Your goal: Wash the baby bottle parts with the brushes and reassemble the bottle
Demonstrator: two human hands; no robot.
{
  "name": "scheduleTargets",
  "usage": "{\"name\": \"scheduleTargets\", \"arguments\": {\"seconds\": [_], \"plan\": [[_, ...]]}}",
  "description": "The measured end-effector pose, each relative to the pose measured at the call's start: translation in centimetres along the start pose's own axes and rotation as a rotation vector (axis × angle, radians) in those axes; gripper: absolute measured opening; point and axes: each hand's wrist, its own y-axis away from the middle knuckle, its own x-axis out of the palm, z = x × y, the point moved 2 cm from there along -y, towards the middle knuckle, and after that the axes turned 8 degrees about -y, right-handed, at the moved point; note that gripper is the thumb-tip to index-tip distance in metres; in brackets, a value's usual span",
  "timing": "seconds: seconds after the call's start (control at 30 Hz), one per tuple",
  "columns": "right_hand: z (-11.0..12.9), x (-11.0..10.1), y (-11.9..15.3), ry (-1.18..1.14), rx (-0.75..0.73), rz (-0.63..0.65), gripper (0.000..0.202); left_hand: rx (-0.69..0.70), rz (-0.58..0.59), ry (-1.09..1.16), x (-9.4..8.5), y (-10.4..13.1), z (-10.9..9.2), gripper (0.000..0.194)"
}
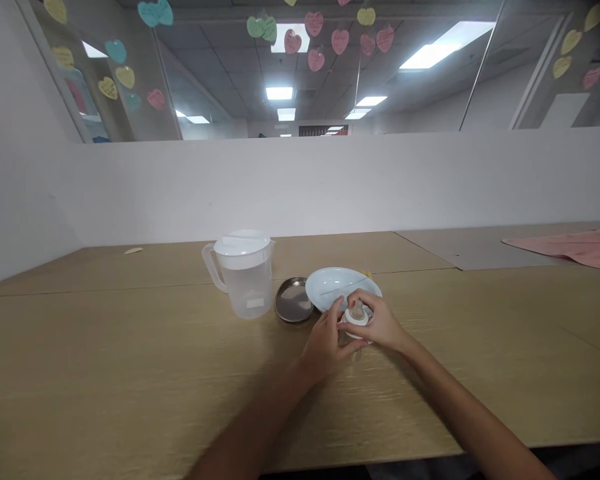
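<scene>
Both hands close around a baby bottle [356,316] with a white ring collar and a clear teat pointing up. My left hand [329,343] wraps the bottle from the left, its thumb low in front. My right hand [381,323] grips the white collar from the right, with fingers curled over near the teat. Most of the bottle's body is hidden by the hands. Just behind them lies a pale blue dish [337,279] with a thin line or stick across it. A round shallow metal tin [293,301] sits left of the dish.
A clear plastic pitcher [249,287] with a white lid stands left of the tin, handle to the left. At the far right lies a pink cloth [587,247]. A small pale flat piece [133,251] is at the back left. The white wall [240,183] borders the wooden table [130,373].
</scene>
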Motion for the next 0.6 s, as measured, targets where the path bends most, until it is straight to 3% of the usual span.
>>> {"name": "scheduleTargets", "arguments": {"seconds": [0.1, 0.3, 0.6], "plan": [[-0.2, -0.5, -0.2, -0.100, 0.128, 0.086, 0.033, -0.006, 0.006, 0.041, 0.0, -0.1, -0.3, 0.086], [0.2, -1.2, -0.5, -0.224, 0.235, 0.208, 0.035, -0.069, -0.003, 0.115, 0.3, 0.0, -0.5, 0.087], [-0.6, -1.4, -0.6, -0.427, 0.352, 0.263, 0.039, -0.083, 0.005, 0.205, 0.4, -0.5, -0.6, 0.084]]}}
